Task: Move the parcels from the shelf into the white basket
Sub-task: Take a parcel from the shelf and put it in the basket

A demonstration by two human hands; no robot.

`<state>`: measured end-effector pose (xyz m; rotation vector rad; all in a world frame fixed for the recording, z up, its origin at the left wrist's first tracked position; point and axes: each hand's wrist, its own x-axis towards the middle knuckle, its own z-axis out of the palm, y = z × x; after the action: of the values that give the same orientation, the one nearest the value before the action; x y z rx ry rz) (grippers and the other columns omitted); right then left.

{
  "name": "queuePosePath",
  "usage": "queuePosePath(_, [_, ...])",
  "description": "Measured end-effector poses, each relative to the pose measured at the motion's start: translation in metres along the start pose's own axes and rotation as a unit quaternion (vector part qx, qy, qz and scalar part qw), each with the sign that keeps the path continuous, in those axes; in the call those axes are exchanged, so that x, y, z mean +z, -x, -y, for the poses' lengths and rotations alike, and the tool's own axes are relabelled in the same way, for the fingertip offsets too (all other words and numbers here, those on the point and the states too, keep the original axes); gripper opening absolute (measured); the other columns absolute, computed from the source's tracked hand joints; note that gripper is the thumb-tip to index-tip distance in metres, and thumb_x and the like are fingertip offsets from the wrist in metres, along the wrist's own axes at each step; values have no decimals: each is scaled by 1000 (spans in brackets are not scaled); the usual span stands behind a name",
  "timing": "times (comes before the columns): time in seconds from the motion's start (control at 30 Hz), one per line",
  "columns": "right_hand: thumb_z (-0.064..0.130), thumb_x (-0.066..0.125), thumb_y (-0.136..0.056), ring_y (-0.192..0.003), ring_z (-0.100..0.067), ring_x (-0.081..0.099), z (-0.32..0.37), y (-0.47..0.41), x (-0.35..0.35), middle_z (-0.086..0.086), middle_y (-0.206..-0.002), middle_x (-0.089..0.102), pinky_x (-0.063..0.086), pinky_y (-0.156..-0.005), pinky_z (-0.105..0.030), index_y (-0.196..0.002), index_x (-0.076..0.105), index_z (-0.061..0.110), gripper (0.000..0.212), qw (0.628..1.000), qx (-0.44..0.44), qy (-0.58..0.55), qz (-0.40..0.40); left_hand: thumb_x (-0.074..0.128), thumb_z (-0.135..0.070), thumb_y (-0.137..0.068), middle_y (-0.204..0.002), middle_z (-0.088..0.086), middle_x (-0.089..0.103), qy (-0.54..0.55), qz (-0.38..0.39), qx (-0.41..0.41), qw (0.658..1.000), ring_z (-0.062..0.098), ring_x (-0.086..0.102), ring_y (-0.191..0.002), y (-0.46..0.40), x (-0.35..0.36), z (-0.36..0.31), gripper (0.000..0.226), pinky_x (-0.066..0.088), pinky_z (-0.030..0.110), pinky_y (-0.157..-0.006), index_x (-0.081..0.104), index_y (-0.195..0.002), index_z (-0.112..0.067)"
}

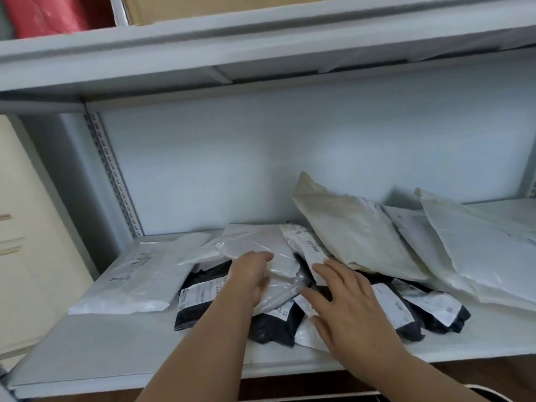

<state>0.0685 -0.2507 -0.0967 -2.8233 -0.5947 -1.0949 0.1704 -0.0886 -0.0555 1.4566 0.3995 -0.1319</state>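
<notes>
1. I see the pale grey metal shelf board [95,346] holding a loose heap of soft plastic mailer parcels, spread from left of centre to the right edge.
2. Left hand [251,275] lies on the crinkled white-and-clear plastic parcel [261,245] at the middle of the heap; thumb sits at its lower edge and the fingers on top, a light hold. I can't tell how tight, since the fingertips are partly hidden.
3. Right hand [345,306] is flat and spread wide, fingers straight, resting on the black plastic parcels with white labels [429,309] at the front of the heap. It holds nothing.
4. Narrow white labelled parcel [307,245] stands tilted between the two hands, just past the right fingertips.
5. Flat white plastic mailer [139,281] lies at the left end of the heap, touching another black labelled parcel [197,300] beside the left wrist.
6. Large cream plastic mailer [353,227] leans against the back wall at right of centre; big white plastic mailers [478,256] overlap it on the far right.
7. Thin curved white rim [490,388] with a dark band shows at the bottom right corner below the shelf; I can't tell if it's the basket.
8. Upper shelf carries a brown cardboard box [208,5] and a red plastic bag [49,13].
</notes>
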Motion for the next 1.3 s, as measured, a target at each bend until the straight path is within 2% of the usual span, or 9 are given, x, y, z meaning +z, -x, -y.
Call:
queuePosePath(0.13, [34,45,-82,-120,-31,48,-4,14,2,-11,-124,57,31,-98,-43,-107,68,19,37,999,25,-13,-25,55,-8,-91,-148,11,40,14,-34,85,996,28,43,-132,5,-8,-3,57,35,42,-112,36,-144,-2])
queuePosePath(0.4, [51,48,-93,-102,-16,50,43,31,-43,-2,-117,53,46,-84,-34,-119,62,19,44,948,246,-204,6,54,-1,-94,-119,9,64,150,-111,121,975,25,61,-109,128,-79,22,27,45,38,-103,63,-119,-6])
queuePosePath(0.57, [39,65,-88,-101,-20,61,90,51,-84,-2,-116,58,51,-91,-40,-149,25,20,75,545,529,-638,127,57,7,-89,-92,11,73,195,-89,5,977,23,69,-86,223,-96,97,16,51,39,-93,69,-97,1])
queuePosePath(0.63, [17,70,-86,-91,-24,66,102,76,-87,-5,-104,64,56,-75,-39,-151,20,20,82,504,559,-646,130,61,6,-87,-80,12,74,194,-51,-76,977,22,70,-73,256,-93,132,10,57,37,-77,68,-94,4])
queuePosePath(0.7, [-1,64,-82,-84,-26,66,109,105,-88,-9,-100,64,54,-63,-34,-148,27,18,78,547,575,-588,156,64,3,-86,-81,16,72,139,4,-171,975,29,67,-76,277,-96,163,11,55,38,-68,66,-97,2])
queuePosePath(0.83, [-8,55,-77,-87,-24,63,110,159,-101,-2,-96,62,55,-78,-41,-120,48,27,55,611,566,-508,222,64,12,-82,-71,18,66,-16,173,-242,955,27,64,-64,288,-121,201,16,53,33,-63,69,-97,10])
queuePosePath(0.93, [-1,58,-74,-97,-21,61,106,193,-109,3,-104,62,52,-87,-42,-114,51,34,53,639,532,-477,285,64,13,-81,-75,25,60,-32,142,-270,952,31,59,-60,293,-133,203,5,48,31,-57,68,-84,14])
queuePosePath(1.03, [9,58,-80,-105,-14,56,89,213,-101,9,-121,60,44,-91,-29,-118,50,42,51,736,433,-372,364,64,4,-86,-68,19,63,-100,17,-201,974,26,59,-51,279,-140,203,5,46,25,-46,63,-90,7])
queuePosePath(1.3, [29,46,-88,-114,-23,54,46,196,-77,4,-118,58,41,-94,-38,-137,40,40,51,900,203,-39,383,58,-45,-89,-141,1,42,-498,-64,60,863,16,43,-128,233,-147,215,61,36,28,-104,38,-142,-25])
